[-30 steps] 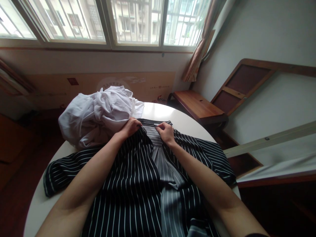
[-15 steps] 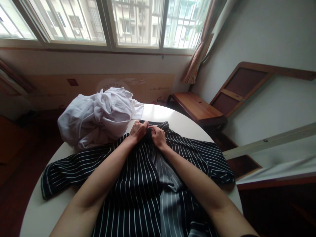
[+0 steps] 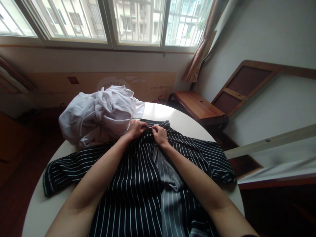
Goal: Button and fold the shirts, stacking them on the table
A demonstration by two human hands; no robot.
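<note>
Striped shirt (image 3: 133, 191); both grips (image 3: 136, 129) (image 3: 161, 135) at collar (image 3: 165, 124)

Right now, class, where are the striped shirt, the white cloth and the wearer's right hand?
Striped shirt (image 3: 138, 179): head view, on its front.
White cloth (image 3: 98, 115): head view, mid-heap.
Right hand (image 3: 160, 135): head view, back of the hand.

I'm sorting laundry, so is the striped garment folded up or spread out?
Spread out: the striped garment lies across the white table, its sleeves reaching toward opposite sides.

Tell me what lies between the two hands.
The head view shows dark fabric of the striped shirt, near its collar, in the narrow gap between the left hand and the right hand.
</note>
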